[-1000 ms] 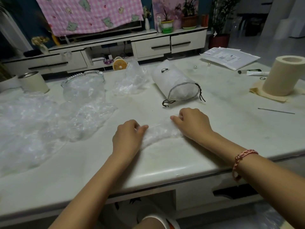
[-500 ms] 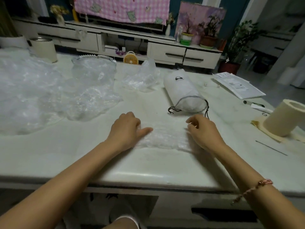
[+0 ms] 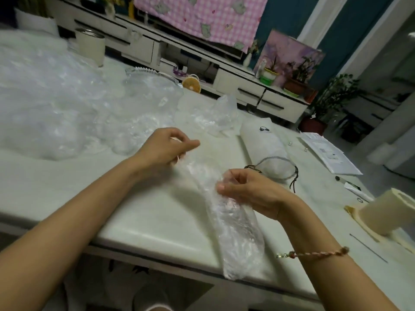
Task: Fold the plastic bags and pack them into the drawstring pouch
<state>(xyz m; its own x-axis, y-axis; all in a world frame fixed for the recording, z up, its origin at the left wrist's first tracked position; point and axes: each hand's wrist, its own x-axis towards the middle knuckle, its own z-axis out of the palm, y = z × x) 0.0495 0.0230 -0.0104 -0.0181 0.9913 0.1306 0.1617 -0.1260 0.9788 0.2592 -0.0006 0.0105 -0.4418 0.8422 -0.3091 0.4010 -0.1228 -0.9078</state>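
A clear plastic bag [image 3: 233, 225], folded into a long narrow strip, is lifted off the table and hangs down toward the near edge. My left hand [image 3: 165, 145] pinches its upper end. My right hand [image 3: 247, 190] pinches the strip near its middle. The white drawstring pouch [image 3: 262, 140] lies on its side just beyond my right hand, its dark-corded mouth facing me and stuffed with plastic. More clear bags lie loose: a big heap [image 3: 45, 104] at the left and a crumpled one [image 3: 215, 115] behind the hands.
The pale table [image 3: 143, 212] has its near edge just below the hanging strip. A cream tape roll [image 3: 390, 212] stands at the right, papers [image 3: 327, 153] lie behind it. A tin can [image 3: 89, 49] and a clear ruffled bowl [image 3: 152, 84] stand at the back left.
The strip lay flat on the table under both hands; now both hands have raised it and turned it lengthwise, so it hangs toward me. The camera has swung to the left.
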